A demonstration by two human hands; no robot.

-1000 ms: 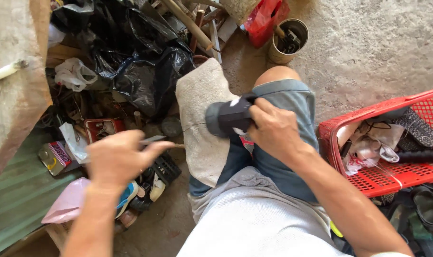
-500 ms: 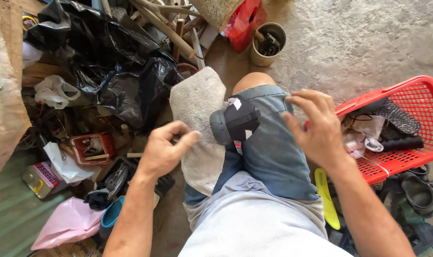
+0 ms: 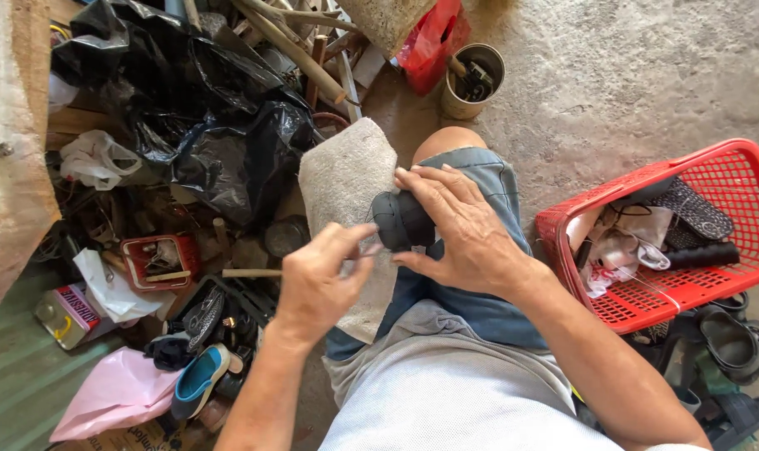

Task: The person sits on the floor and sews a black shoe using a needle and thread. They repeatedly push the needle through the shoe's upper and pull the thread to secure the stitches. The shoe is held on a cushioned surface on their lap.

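Hands at work on the lap; right hand (image 3: pixel 467 234) wraps and steadies a dark shoe piece (image 3: pixel 400 221) on a grey cloth (image 3: pixel 342 179) over the thigh; left hand (image 3: pixel 317 280) pinches something thin at its edge, too small to identify. Judged mid-repair; next move needs firm bracing. Red basket (image 3: pixel 647 301) beyond, right.

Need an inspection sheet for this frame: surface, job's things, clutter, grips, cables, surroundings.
Surface: grey cloth draped over the thigh, bare concrete floor beyond.
Job's things: dark rubbery piece on the cloth.
Clutter: black bags, small red tray, blue shoe, tin can.
Grips: right hand holds the piece; left hand pinches at its edge.
Cables: nothing seen.
Surroundings: red basket with rags, sandals.
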